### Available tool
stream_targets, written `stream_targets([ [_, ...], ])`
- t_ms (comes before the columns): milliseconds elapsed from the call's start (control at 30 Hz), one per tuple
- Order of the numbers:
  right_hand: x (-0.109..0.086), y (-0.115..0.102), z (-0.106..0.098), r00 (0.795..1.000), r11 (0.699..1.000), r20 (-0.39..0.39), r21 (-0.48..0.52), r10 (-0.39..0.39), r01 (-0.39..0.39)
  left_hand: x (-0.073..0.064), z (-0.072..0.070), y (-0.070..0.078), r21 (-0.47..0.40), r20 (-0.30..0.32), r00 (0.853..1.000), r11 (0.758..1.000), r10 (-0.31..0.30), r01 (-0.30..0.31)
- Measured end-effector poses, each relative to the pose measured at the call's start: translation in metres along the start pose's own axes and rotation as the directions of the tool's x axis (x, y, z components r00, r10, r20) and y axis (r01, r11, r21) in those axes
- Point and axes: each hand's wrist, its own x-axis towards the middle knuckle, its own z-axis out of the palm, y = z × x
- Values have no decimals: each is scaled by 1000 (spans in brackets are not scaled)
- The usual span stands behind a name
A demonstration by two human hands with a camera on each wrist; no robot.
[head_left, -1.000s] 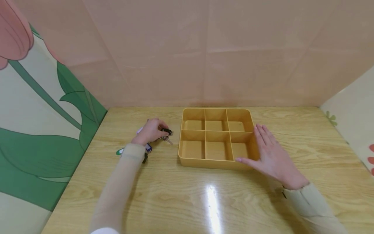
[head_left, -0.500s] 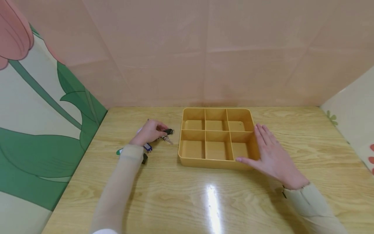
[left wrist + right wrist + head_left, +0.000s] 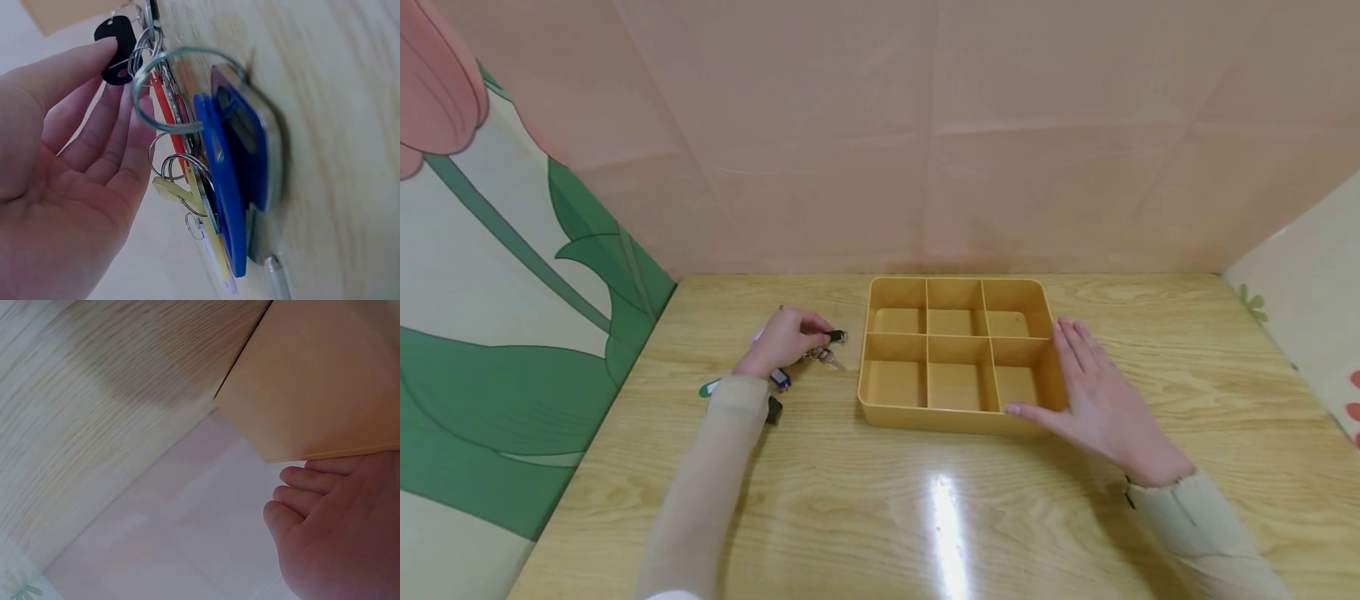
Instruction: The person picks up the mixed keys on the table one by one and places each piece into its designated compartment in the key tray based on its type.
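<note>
Left hand (image 3: 785, 337) pinches black flat rounded tag (image 3: 120, 30); right hand (image 3: 1101, 408) spread wide against yellow six-compartment plastic box (image 3: 925, 418). Both practically unmoved versus 1 s ago.

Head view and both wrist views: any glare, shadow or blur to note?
Head: white glare streak on the tabletop; left wrist: tabletop grain looks soft; right wrist: dim, with a broad soft shadow across the tabletop beside the orange tray.
</note>
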Motion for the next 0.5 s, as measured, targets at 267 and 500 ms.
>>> stream_targets([
  [267,1,0,1,1000,1000,-2,4,-7,7,-4,-1,1,-30,-43,999,1000,1,-2],
  [500,0,1,0,1000,1000,7,24,4,-4,-10,-1,4,-76,-77,997,997,-10,4],
])
